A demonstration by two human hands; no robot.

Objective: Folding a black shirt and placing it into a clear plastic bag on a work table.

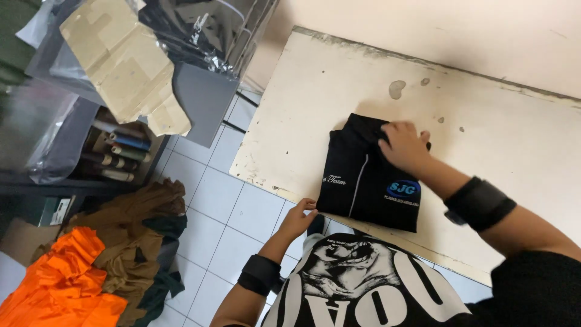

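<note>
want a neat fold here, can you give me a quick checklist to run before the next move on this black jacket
1. Jacket lies fully on the table: not ok, its lower edge sits at the table's front edge.
2. Right hand pins the collar end: ok, pressed flat on top.
3. Left hand has the lower left corner: ok, fingers touch the edge.
4. Fold is flat and squared: ok, a tidy rectangle.
5. Table around the jacket is clean: not ok, stains near the collar.
6. Sleeves tucked underneath: cannot tell, hidden.

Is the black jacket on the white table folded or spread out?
Folded. The black jacket lies as a compact rectangle on the worn white table; the right hand presses its top edge, the left hand touches its lower corner.
</note>
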